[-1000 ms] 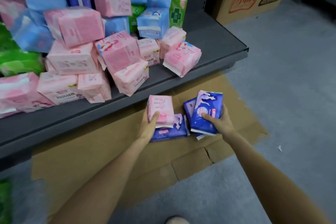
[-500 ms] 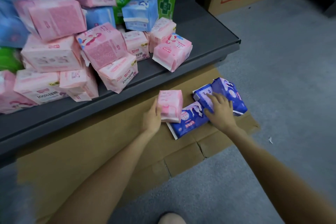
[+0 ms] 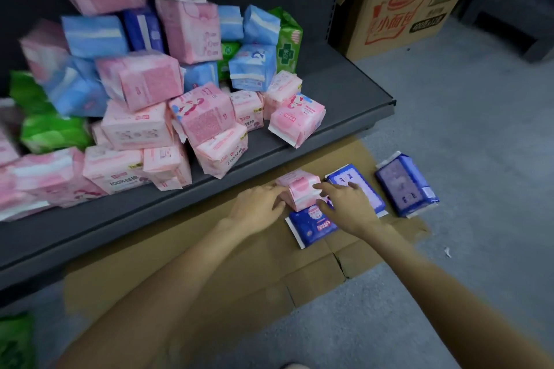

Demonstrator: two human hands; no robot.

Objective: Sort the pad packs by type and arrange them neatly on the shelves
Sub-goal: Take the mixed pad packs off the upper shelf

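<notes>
A small pink pad pack (image 3: 299,190) sits on the flattened cardboard (image 3: 180,263) below the shelf. My left hand (image 3: 257,211) grips its left side and my right hand (image 3: 344,208) holds its right side, fingers over its top. Three dark blue packs lie flat around it: one (image 3: 311,226) under my right hand, one (image 3: 356,186) just behind that hand, and one (image 3: 406,184) apart on the right, partly on the grey floor. The dark shelf (image 3: 344,93) carries a loose heap of pink (image 3: 144,84), light blue (image 3: 253,67) and green (image 3: 289,39) packs.
A large open cardboard box (image 3: 404,0) with red print stands on the floor right of the shelf. The shelf's right end has bare surface. Grey floor (image 3: 464,129) stretches to the right. A green pack (image 3: 15,341) shows at the bottom left edge.
My right hand let go of the blue packs, which now lie flat on the cardboard and floor, and moved left onto the pink pack. My left hand kept hold of the pink pack.
</notes>
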